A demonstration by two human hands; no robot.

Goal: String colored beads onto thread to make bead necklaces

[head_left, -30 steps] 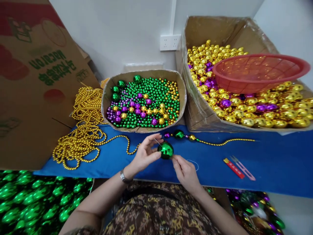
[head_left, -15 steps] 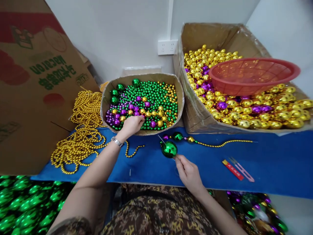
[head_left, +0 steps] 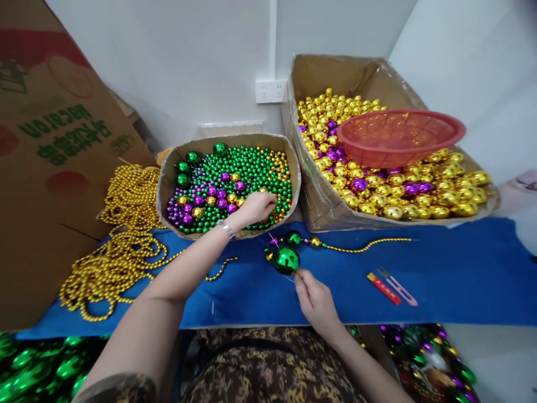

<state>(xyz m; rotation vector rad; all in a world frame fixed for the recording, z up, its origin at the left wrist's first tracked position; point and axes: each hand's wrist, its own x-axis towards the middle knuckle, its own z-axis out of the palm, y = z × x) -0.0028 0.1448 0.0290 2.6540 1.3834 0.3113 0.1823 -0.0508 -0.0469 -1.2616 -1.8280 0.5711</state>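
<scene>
Our right hand's (head_left: 314, 296) grip pinches the large green ball (head_left: 286, 259) at five o'clock, seemingly to leave the needle (head_left: 273, 241) clear; our left hand (head_left: 257, 208) curls over the ten-o'clock bead box (head_left: 296, 182), any hold untellable.

Lit softly and evenly, seemingly from above. Pale and a bit gray on the wall (head_left: 168, 61), darker on the brown box (head_left: 25, 224) at the left. Full of small white shines on the gold balls (head_left: 393, 212) and the green ball (head_left: 287, 260). Dim under the table (head_left: 331, 294). Clear in the middle, but smeary on the green pile (head_left: 37, 366) at the bottom left. Stretched near the edges, with a dark smudge in the top right corner.
</scene>
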